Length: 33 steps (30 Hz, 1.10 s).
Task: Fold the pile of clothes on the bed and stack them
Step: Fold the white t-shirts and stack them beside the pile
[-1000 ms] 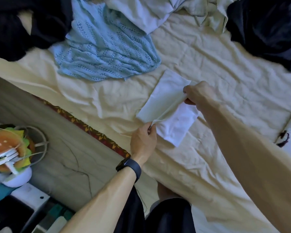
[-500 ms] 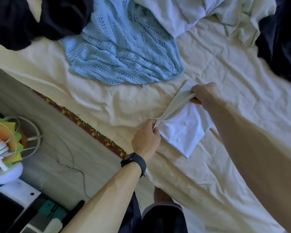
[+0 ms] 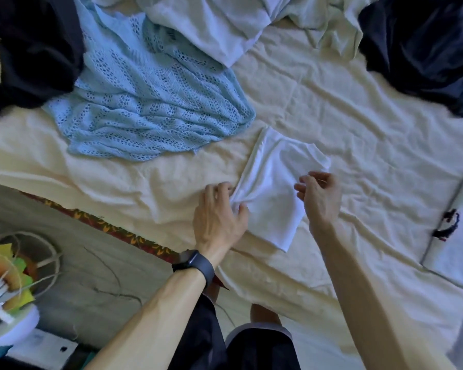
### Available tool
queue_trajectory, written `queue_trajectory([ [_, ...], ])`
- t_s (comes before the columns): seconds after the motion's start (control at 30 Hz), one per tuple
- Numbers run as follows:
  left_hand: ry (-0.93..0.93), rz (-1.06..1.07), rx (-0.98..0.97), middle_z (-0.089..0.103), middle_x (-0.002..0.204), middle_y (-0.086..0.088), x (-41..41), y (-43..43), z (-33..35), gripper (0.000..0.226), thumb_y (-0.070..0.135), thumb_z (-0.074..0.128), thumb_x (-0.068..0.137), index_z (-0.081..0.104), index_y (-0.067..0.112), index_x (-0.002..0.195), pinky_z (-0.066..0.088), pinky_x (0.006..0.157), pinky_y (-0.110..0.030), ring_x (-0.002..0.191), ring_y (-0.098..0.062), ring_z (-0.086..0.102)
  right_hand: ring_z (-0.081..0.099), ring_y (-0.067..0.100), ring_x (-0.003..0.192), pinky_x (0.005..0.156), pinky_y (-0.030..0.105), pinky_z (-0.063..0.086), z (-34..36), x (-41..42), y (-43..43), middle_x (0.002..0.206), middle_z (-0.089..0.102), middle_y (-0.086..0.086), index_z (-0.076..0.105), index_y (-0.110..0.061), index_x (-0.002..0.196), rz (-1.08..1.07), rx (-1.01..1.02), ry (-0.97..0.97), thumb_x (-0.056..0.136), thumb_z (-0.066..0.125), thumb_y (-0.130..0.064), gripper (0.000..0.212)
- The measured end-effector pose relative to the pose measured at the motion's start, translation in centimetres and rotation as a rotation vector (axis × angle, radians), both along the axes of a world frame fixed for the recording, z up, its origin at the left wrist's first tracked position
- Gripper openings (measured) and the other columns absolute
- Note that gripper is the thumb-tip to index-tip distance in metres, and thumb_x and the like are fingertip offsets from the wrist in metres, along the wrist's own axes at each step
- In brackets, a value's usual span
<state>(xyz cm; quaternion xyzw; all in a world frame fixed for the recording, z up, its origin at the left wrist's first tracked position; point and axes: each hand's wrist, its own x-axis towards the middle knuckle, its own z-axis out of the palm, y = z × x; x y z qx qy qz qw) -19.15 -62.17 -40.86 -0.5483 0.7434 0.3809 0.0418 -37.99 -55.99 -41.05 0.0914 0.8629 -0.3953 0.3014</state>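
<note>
A small white cloth (image 3: 274, 182) lies folded flat on the cream bed sheet (image 3: 372, 134), near the bed's front edge. My left hand (image 3: 218, 217), with a dark watch on the wrist, is at the cloth's left edge, where thumb and fingers pinch a bunched bit of fabric. Just above the cloth's right side is my right hand (image 3: 320, 197), its fingers loosely curled and holding nothing.
Unfolded clothes lie at the back: a light blue knit (image 3: 150, 102), a black garment (image 3: 30, 49), pale white pieces (image 3: 211, 22) and a dark navy garment (image 3: 422, 44). A folded white garment with a black mark (image 3: 457, 231) sits at the right. A fan (image 3: 8, 284) stands on the floor at the left.
The raised fold that both hands held has been laid down flat on the cloth. My right hand let go and drew back towards me; my left hand stays at the left edge.
</note>
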Motion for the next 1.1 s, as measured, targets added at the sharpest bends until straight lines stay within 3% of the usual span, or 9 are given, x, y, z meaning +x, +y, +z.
queue_trajectory([
  [0.1, 0.012, -0.099, -0.088, 0.054, 0.120, -0.009, -3.7, -1.8, -0.5, 0.040, 0.038, 0.064, 0.090, 0.061, 0.015, 0.121, 0.049, 0.075, -0.042, 0.103, -0.033, 0.055, 0.066, -0.005, 0.077, 0.069, 0.014, 0.048, -0.1, 1.5, 3.9, 0.091, 0.068, -0.010, 0.057, -0.031, 0.090, 0.036, 0.143, 0.079, 0.088, 0.065, -0.025, 0.010],
  [0.2, -0.020, -0.157, -0.041, 0.051, 0.123, -0.007, -7.8, -3.8, -1.6, 0.037, 0.045, 0.061, 0.092, 0.061, 0.019, 0.119, 0.047, 0.083, -0.041, 0.109, -0.032, 0.052, 0.061, -0.004, 0.080, 0.064, 0.013, 0.040, -0.5, 2.6, 5.8, 0.090, 0.062, -0.015, 0.052, -0.032, 0.088, 0.096, 0.199, 0.035, 0.087, 0.070, -0.035, 0.019],
  [0.37, -0.075, -0.173, 0.038, 0.047, 0.124, -0.009, -12.4, -6.1, -3.4, 0.031, 0.048, 0.063, 0.092, 0.062, 0.021, 0.107, 0.040, 0.080, -0.032, 0.110, -0.030, 0.052, 0.064, 0.016, 0.088, 0.078, 0.037, 0.052, -1.7, 3.8, 7.3, 0.096, 0.065, -0.007, 0.053, -0.023, 0.105, 0.187, 0.180, -0.117, 0.084, 0.075, -0.039, 0.035],
  [0.57, -0.077, -0.193, -0.049, 0.049, 0.121, -0.010, -12.2, -6.9, -4.0, 0.023, 0.034, 0.060, 0.096, 0.059, 0.014, 0.108, 0.041, 0.079, -0.034, 0.108, -0.032, 0.053, 0.064, 0.016, 0.095, 0.081, 0.036, 0.052, -1.8, 5.1, 9.3, 0.100, 0.064, -0.012, 0.051, -0.027, 0.109, 0.253, 0.169, -0.149, 0.085, 0.069, -0.042, 0.034],
  [0.7, 0.059, -0.666, -0.467, 0.048, 0.145, -0.014, -11.7, -3.8, -3.2, 0.044, 0.031, 0.058, 0.092, 0.057, 0.014, 0.134, 0.041, 0.101, -0.047, 0.131, -0.036, 0.047, 0.043, 0.030, 0.134, 0.107, 0.041, 0.037, -1.3, 7.0, 9.5, 0.147, 0.045, 0.010, 0.049, -0.013, 0.141, 0.458, 0.325, 0.260, 0.086, 0.072, -0.039, 0.065],
  [0.77, 0.160, -1.012, -0.533, 0.039, 0.158, -0.009, -12.6, -2.2, -3.6, 0.051, 0.033, 0.053, 0.096, 0.050, 0.023, 0.147, 0.032, 0.114, -0.052, 0.145, -0.030, 0.037, 0.031, 0.031, 0.147, 0.114, 0.045, 0.031, -1.3, 7.7, 8.8, 0.162, 0.030, 0.014, 0.045, -0.013, 0.149, 0.573, 0.363, 0.373, 0.090, 0.068, -0.042, 0.070],
  [0.83, 0.113, -1.273, -0.485, 0.022, 0.165, -0.003, -14.6, -2.0, -4.6, 0.052, 0.039, 0.039, 0.103, 0.033, 0.035, 0.154, 0.017, 0.121, -0.056, 0.152, -0.024, 0.021, 0.016, 0.030, 0.155, 0.120, 0.048, 0.024, -2.1, 8.6, 8.3, 0.170, 0.010, 0.012, 0.033, -0.020, 0.158, 0.684, 0.407, 0.342, 0.095, 0.057, -0.048, 0.073],
  [0.97, -0.146, -1.414, -0.449, -0.012, 0.167, 0.008, -18.0, -5.3, -8.2, 0.049, 0.055, 0.006, 0.104, -0.009, 0.057, 0.150, -0.008, 0.121, -0.057, 0.154, -0.018, -0.009, 0.013, 0.033, 0.156, 0.121, 0.059, 0.022, -4.1, 11.5, 9.7, 0.169, 0.012, 0.015, 0.024, -0.028, 0.161, 0.728, 0.495, 0.346, 0.102, 0.051, -0.045, 0.067],
  [1.1, -0.134, -1.416, -0.457, -0.005, 0.168, 0.008, -18.2, -5.7, -8.4, 0.049, 0.056, 0.002, 0.102, -0.010, 0.058, 0.149, -0.006, 0.121, -0.056, 0.155, -0.018, -0.003, 0.011, 0.030, 0.157, 0.122, 0.061, 0.018, -3.7, 14.4, 12.6, 0.170, 0.014, 0.012, 0.029, -0.029, 0.160, 0.777, 0.505, 0.356, 0.103, 0.042, -0.047, 0.062],
])
